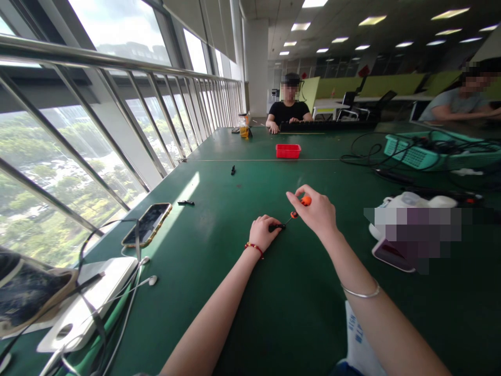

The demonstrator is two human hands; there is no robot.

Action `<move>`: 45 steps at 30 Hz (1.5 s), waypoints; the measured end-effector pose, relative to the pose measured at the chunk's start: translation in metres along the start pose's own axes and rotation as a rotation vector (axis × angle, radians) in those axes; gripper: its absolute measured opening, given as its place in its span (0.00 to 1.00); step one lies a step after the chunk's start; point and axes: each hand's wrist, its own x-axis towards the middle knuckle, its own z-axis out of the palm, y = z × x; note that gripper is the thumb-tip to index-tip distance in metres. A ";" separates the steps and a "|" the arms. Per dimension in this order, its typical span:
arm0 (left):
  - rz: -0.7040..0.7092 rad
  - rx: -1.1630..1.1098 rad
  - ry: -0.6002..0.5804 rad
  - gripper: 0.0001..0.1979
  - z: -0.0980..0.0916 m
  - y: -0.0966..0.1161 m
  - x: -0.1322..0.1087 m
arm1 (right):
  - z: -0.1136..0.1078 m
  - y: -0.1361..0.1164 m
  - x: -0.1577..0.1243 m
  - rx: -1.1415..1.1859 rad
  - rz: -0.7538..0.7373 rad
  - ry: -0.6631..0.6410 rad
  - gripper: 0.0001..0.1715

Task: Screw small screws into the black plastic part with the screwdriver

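Note:
On the green table, my left hand [264,233] is closed on a small black part [277,227], holding it at the tabletop. My right hand [318,209] pinches the orange handle of a screwdriver [306,200] just above and to the right. The screwdriver's thin shaft slants down to the left, its tip at the black part; whether it sits in a screw is too small to tell. Two more small black pieces lie apart on the table, one [186,202] near the phone and another [233,169] farther back.
A red tray [288,151] stands ahead. Left are a phone [147,224], cables and a white case [88,305]. Right are a white device [410,209] and a teal basket [422,151] with black cables. Two people sit beyond, one behind a long black object [329,126].

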 end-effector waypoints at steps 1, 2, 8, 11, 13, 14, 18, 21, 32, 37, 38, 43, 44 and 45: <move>0.000 -0.002 0.000 0.07 0.000 0.000 0.000 | 0.001 0.000 0.000 -0.006 0.002 0.012 0.20; 0.000 -0.003 0.000 0.07 0.000 0.000 0.000 | 0.001 0.001 0.000 -0.002 -0.006 0.012 0.21; 0.002 -0.003 -0.001 0.07 0.000 0.000 0.000 | -0.001 0.000 0.000 0.024 -0.051 -0.020 0.13; -0.001 0.000 -0.001 0.07 0.000 0.000 0.000 | -0.003 -0.001 -0.001 0.007 -0.045 -0.010 0.16; -0.005 -0.001 -0.002 0.07 0.000 0.000 0.000 | -0.003 0.000 -0.001 -0.038 -0.025 0.002 0.19; -0.006 -0.001 -0.001 0.07 0.000 0.001 0.000 | -0.002 0.000 0.000 -0.053 -0.017 0.006 0.21; 0.000 -0.002 -0.002 0.07 -0.001 0.001 -0.001 | -0.002 0.000 0.000 -0.022 -0.016 0.008 0.13; 0.000 0.002 -0.002 0.07 -0.001 0.001 0.000 | -0.002 0.000 -0.001 0.035 -0.026 -0.013 0.15; -0.001 0.009 -0.001 0.07 -0.001 0.001 -0.001 | 0.001 -0.002 -0.001 0.015 -0.023 -0.033 0.15; -0.005 0.007 -0.002 0.07 -0.001 0.001 -0.001 | 0.002 0.000 -0.001 -0.025 0.004 0.025 0.19; -0.008 0.008 -0.003 0.07 -0.001 0.001 -0.001 | 0.002 0.000 -0.001 -0.016 -0.001 0.030 0.19; -0.007 0.009 -0.006 0.07 -0.001 0.001 0.000 | 0.000 -0.001 -0.002 0.061 -0.024 -0.011 0.10; -0.006 0.007 -0.005 0.07 -0.001 0.001 0.000 | 0.000 -0.001 -0.002 0.055 -0.022 -0.006 0.11; -0.006 0.005 -0.004 0.07 -0.001 0.001 0.000 | 0.000 -0.001 -0.002 0.039 -0.018 0.010 0.13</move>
